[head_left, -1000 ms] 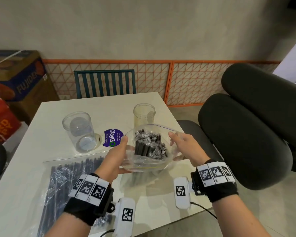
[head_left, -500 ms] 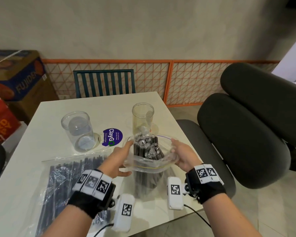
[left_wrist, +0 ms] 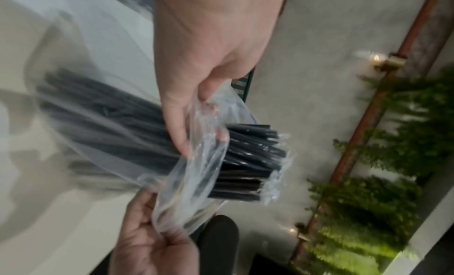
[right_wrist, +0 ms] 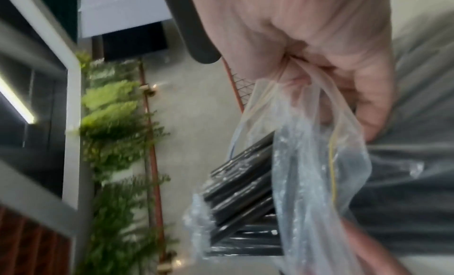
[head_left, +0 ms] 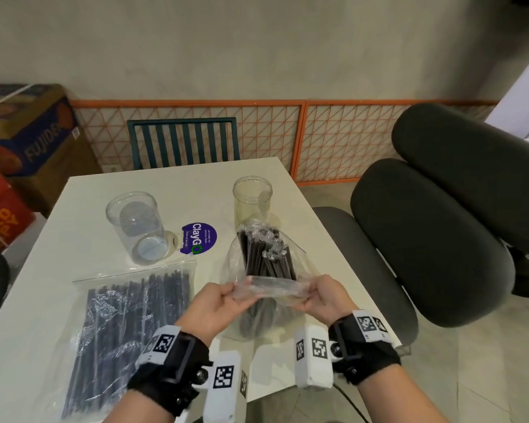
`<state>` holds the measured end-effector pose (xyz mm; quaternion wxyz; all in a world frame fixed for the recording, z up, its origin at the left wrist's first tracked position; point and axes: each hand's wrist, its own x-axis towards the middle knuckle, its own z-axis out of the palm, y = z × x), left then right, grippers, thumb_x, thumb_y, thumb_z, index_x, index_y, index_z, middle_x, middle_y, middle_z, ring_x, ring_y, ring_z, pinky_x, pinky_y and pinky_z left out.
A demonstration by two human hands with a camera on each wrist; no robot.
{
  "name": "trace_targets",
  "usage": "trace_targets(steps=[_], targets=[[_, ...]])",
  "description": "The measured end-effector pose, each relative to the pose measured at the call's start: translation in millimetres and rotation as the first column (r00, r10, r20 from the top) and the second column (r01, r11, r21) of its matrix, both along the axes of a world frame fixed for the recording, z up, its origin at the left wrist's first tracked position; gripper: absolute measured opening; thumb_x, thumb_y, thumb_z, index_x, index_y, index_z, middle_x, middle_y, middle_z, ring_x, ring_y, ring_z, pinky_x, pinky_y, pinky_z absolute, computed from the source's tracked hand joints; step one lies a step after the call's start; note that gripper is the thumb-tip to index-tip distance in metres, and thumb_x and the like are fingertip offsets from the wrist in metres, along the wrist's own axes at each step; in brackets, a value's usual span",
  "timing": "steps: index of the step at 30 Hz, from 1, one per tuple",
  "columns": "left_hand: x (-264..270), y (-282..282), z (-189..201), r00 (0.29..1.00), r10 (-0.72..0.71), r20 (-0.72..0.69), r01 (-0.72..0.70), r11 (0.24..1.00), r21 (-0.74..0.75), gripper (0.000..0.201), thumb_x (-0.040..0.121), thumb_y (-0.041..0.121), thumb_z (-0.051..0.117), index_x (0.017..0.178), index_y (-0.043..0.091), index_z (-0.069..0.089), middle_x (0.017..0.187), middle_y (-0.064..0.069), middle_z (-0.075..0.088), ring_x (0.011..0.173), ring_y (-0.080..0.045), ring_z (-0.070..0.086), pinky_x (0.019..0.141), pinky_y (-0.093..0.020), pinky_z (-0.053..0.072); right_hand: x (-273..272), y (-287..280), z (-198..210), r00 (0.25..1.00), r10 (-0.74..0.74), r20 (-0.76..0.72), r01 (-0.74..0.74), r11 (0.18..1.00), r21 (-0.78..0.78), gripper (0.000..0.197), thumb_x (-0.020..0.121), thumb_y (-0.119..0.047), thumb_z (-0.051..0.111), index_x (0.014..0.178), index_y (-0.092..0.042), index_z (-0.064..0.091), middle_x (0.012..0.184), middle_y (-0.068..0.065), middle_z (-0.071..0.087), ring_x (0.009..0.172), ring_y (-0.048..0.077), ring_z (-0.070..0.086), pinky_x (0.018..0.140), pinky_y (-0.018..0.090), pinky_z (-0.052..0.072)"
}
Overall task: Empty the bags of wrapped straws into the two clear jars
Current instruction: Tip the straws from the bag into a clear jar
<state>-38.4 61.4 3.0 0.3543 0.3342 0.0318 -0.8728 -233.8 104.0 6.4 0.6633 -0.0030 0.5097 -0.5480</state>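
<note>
We see the left hand (head_left: 219, 306) and the right hand (head_left: 321, 299) side by side at about 6 o'clock of the white tabletop (head_left: 196, 184), each pinching one side of the folded-back rim of a clear plastic bag (head_left: 269, 286). The fingers of both hands are curled onto the plastic, so neither hand is free. In the left wrist view the left hand (left_wrist: 209, 51) pinches the crumpled bag (left_wrist: 196, 172) from above while the right hand (left_wrist: 150, 246) grips it from below; in the right wrist view the right hand (right_wrist: 307, 46) has its fingers closed on the bag's edge (right_wrist: 317, 162).

Out of the bag's mouth pokes a bundle of black wrapped straws (head_left: 266, 257), leaning away from us toward 12 o'clock – their crinkled clear wrapper ends reach just in front of the narrow jar (head_left: 252, 198), which stands upright at about 1 o'clock. The wrist views show the same straws (left_wrist: 248, 158) (right_wrist: 243, 191) sticking well out past the plastic, though both pictures are blurred.

The wider jar (head_left: 138, 227) stands at about 11 o'clock, well apart from the narrow one, and both jars hold no straws. Between them a round purple sticker (head_left: 198, 238) lies flat on the tabletop. A second bag of straws (head_left: 126, 328) lies flat at about 8 o'clock, just in front of the wider jar and beside the left wrist.

Beyond the tabletop a dark green chair back (head_left: 182, 141) stands at 12 o'clock – and at 3 o'clock we see a dark padded chair (head_left: 440, 230).
</note>
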Motion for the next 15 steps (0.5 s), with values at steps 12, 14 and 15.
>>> trace_targets(steps=[12,14,15], targets=[[-6,-10,14,0.669,-0.113,0.735,0.378,0.903,-0.205,0.038,0.084,0.055,0.052,0.089,0.017,0.056,0.113,-0.006,0.056,0.104,-0.027,0.057,0.072,-0.041,0.052,-3,-16,23,0.576,0.121,-0.808,-0.299,0.952,-0.070,0.029,0.094,-0.036,0.047,0.076,-0.016,0.057,0.081,0.005,0.064,0.069,0.018,0.057,0.056,0.029,0.044],[-7,-14,7,0.693,-0.153,0.705,0.369,0.915,-0.164,0.023,0.086,0.037,0.046,0.082,0.014,0.049,0.097,-0.008,0.056,0.088,-0.024,0.056,0.068,-0.037,0.046,-7,-21,15,0.813,0.136,-0.566,-0.171,0.985,-0.009,0.026,0.095,-0.031,0.048,0.074,-0.015,0.053,0.057,0.001,0.060,0.054,0.014,0.052,0.054,0.028,0.040],[-8,-16,3,0.716,-0.188,0.672,0.358,0.926,-0.122,0.012,0.084,0.026,0.043,0.081,0.015,0.045,0.092,-0.008,0.054,0.082,-0.024,0.053,0.067,-0.038,0.043,-9,-23,7,0.900,0.128,-0.416,-0.129,0.991,0.026,0.026,0.095,-0.028,0.047,0.072,-0.016,0.049,0.046,-0.001,0.054,0.045,0.013,0.048,0.052,0.027,0.039]])
